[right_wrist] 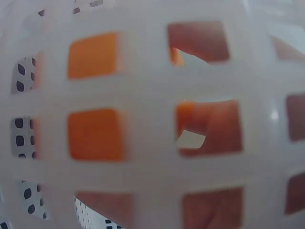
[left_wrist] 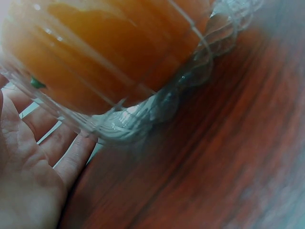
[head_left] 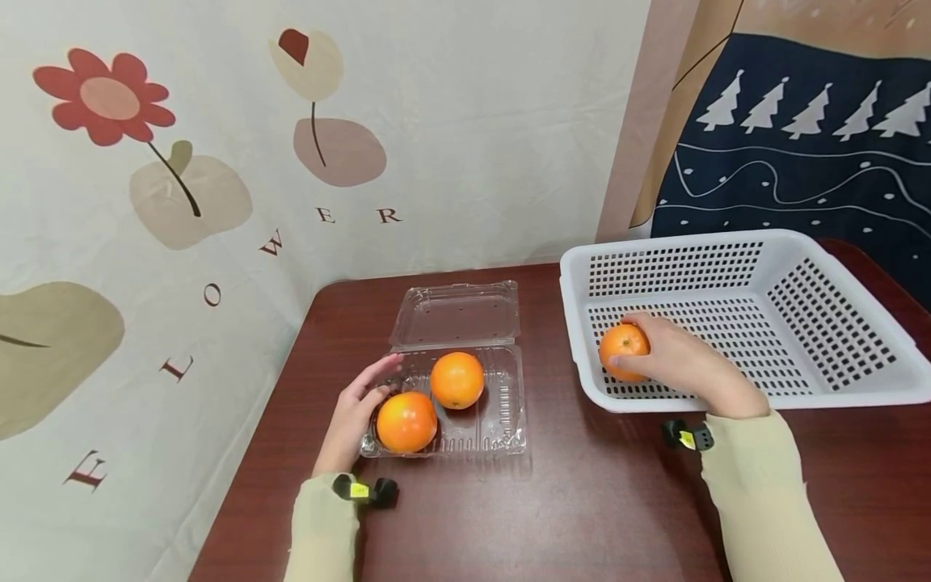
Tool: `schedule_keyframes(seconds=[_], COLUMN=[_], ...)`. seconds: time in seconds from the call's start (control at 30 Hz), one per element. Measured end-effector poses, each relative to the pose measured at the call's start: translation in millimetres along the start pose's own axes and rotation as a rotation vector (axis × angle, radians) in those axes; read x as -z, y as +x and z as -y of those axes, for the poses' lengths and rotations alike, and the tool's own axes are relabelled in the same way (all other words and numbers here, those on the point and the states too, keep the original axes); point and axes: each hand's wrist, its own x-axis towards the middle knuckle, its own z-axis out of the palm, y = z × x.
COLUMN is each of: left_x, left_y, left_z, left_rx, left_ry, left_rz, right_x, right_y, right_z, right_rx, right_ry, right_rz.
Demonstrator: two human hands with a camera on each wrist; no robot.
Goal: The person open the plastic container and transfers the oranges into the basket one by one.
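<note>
Inside the white plastic basket point(head_left: 858, 390), at its left end, my right hand point(head_left: 672, 356) grips an orange point(head_left: 624, 352) between thumb and fingers. In the right wrist view the basket wall point(right_wrist: 147, 90) covers most of the sight; pieces of the orange point(right_wrist: 95, 136) and fingers show through its holes. My left hand point(head_left: 356, 416) rests against the left side of a clear plastic clamshell box point(head_left: 502, 404) with its lid laid back. Two oranges sit in the box, one front left point(head_left: 406, 423) and one behind to the right point(head_left: 457, 380). Straight fingers point(left_wrist: 76, 155) touch the box's outer wall in the left wrist view.
The box's clear lid point(head_left: 458, 315) lies open toward the back of the dark red wooden table point(head_left: 553, 501). A pale cloth with flower prints point(head_left: 473, 121) hangs behind the table, and a dark blue patterned cloth point(head_left: 793, 178) hangs behind the basket.
</note>
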Motion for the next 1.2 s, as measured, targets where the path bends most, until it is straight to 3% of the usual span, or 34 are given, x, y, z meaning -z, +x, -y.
schedule_keyframes(seconds=[1.2], left_x=[-0.9], left_y=[0.2], left_z=[0.8], left_rx=[0.011], left_ry=[0.022], left_rz=[-0.003], right_x=[-4.0], right_y=[1.3], right_z=[-1.9], right_rx=[0.004], right_ry=[-0.019], right_rz=[0.049])
